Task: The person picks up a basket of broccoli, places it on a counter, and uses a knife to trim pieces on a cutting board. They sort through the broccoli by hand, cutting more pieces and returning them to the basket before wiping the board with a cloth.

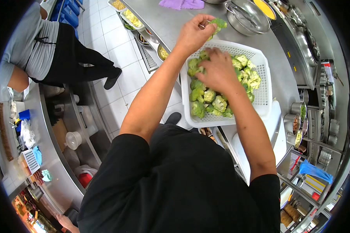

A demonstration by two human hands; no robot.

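A white perforated plastic basket [260,66] on the steel counter holds several green broccoli florets [208,99]. My left hand [192,35] is raised above the basket's far rim, its fingers pinched on a single broccoli floret [218,24]. My right hand [217,72] is down inside the basket. It lies palm down on the pile, fingers curled around a floret [193,66] at the basket's left side. My forearms reach up from my black shirt at the bottom.
A metal bowl [247,17] and a purple cloth [181,4] sit beyond the basket. A white board [278,128] lies beside it, with small metal pots [299,116] to the right. Food trays [132,17] line the counter edge. A co-worker [46,46] stands at the left counter.
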